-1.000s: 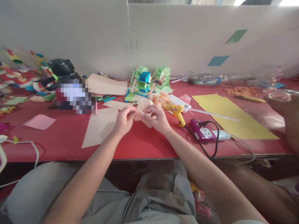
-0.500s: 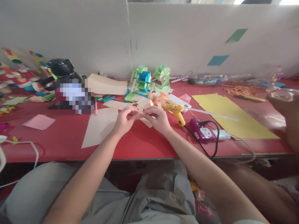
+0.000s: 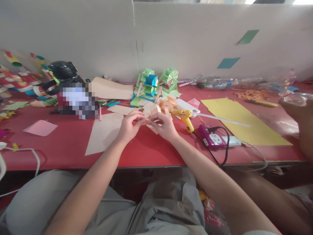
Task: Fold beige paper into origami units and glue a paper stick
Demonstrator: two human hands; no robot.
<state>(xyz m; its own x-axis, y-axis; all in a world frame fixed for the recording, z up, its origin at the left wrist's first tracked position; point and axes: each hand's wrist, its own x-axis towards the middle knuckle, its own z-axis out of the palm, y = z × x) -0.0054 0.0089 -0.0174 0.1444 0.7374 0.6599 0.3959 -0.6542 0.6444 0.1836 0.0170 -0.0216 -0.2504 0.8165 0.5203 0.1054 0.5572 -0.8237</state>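
A pale grey upright panel (image 3: 73, 29) fills the upper part of the frame, and below it a glossy red surface (image 3: 151, 153) spans the full width. A large rectangular yellow paper sheet (image 3: 239, 120) lies right of centre, while a cream paper sheet (image 3: 104, 135) lies left of centre. Behind the cream sheet, a curved tan card sheet (image 3: 111, 88) rests at the upper left of centre. Green and blue folded-paper models (image 3: 151, 85) stand at upper centre, with a heap of peach paper pieces (image 3: 168, 103) just in front.

In the middle of the frame, the left hand (image 3: 132, 126) and the right hand (image 3: 165, 125) meet, thumbs and fingers pinched together on a small pale piece of paper (image 3: 147, 121). Their fingers partly cover it, so its full shape cannot be told. To its right sit a purple plastic power strip (image 3: 212, 137), a yellow plastic glue gun (image 3: 184, 119) and, smaller still, a thin translucent stick (image 3: 225, 120) extending across the yellow sheet.
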